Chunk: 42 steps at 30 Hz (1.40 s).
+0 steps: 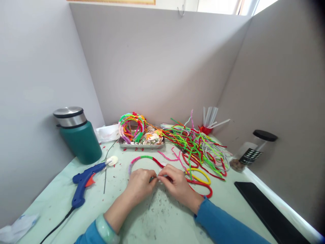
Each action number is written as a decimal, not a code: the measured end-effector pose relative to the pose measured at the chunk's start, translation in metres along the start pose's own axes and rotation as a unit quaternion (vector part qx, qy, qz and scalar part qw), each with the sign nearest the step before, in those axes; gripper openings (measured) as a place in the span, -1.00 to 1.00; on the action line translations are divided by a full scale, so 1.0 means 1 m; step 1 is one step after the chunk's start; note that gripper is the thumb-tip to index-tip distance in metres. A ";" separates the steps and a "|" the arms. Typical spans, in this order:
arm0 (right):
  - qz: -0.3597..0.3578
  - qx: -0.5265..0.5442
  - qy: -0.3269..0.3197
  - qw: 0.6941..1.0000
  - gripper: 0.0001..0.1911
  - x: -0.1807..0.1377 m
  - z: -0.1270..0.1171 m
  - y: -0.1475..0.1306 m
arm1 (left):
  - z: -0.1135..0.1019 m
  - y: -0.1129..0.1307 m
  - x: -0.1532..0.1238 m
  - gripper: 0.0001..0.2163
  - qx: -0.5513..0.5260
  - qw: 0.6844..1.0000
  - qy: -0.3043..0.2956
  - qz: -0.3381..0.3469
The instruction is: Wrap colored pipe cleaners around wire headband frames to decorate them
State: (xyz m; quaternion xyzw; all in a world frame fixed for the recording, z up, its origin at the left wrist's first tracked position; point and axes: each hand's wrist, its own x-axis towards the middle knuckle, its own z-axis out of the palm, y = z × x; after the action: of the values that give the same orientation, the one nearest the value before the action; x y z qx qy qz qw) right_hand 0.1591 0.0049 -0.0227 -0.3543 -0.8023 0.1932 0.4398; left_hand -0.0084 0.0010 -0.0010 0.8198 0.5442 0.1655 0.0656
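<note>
I have both hands meeting at the middle of the table. The left hand [139,184] and the right hand [177,185] are each pinched tight on the bare end of the headband [144,158], whose wrapped arc curves off toward 11 o'clock. The pile of fuzzy wires [200,147] lies at 1 o'clock and the glue gun [85,181] at 9. My worry is that a slackened pinch could let the red wrap unwind. Loose loops just beside the right hand might also snag.
</note>
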 end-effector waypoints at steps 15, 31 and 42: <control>0.061 -0.033 0.022 0.997 -0.88 0.000 0.004 0.003 | -0.005 -0.008 0.006 -0.78 -0.167 0.984 0.034 -0.054; 0.079 -0.029 0.025 0.996 -0.92 0.002 0.003 0.007 | -0.010 -0.002 0.004 -0.73 -0.100 0.991 0.080 -0.022; 0.080 -0.041 0.039 0.995 -0.93 0.001 0.005 0.011 | -0.004 0.000 -0.001 -0.76 0.011 0.999 -0.003 0.050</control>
State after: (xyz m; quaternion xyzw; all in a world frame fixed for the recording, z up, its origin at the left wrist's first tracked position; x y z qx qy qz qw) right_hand 0.1590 0.0128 -0.0318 -0.4422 -0.7609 0.1810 0.4391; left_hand -0.0104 -0.0002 0.0028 0.8475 0.5038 0.1596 0.0497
